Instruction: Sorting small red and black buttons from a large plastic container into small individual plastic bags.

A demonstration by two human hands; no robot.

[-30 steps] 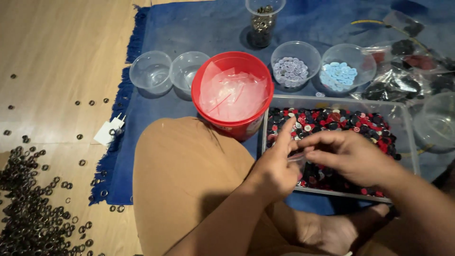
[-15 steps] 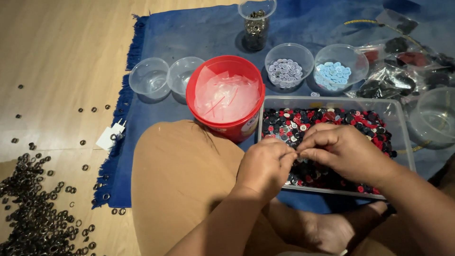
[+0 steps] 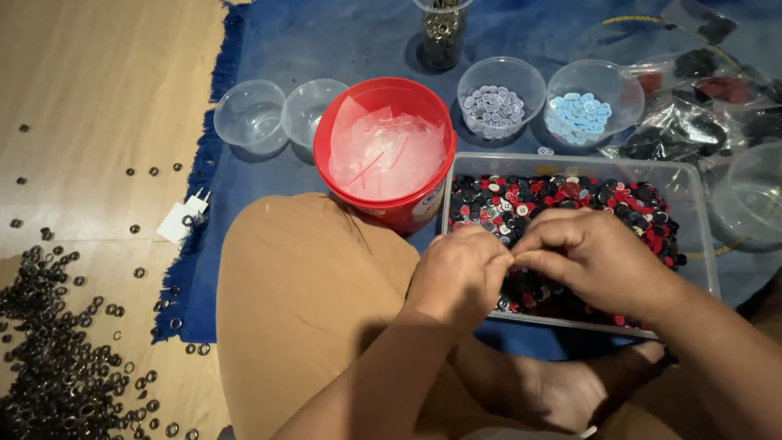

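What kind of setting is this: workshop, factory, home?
Likely a home floor used as a sorting spot: the person sits on a blue rug over a wood floor, both hands meeting over a clear tray of mixed buttons, with metal rings heaped nearby.

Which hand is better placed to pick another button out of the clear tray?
Probably the right hand: it lies directly over the mixed red, black and white buttons in the clear tray. The left hand sits at the tray's near-left edge, fingertips meeting the right's.
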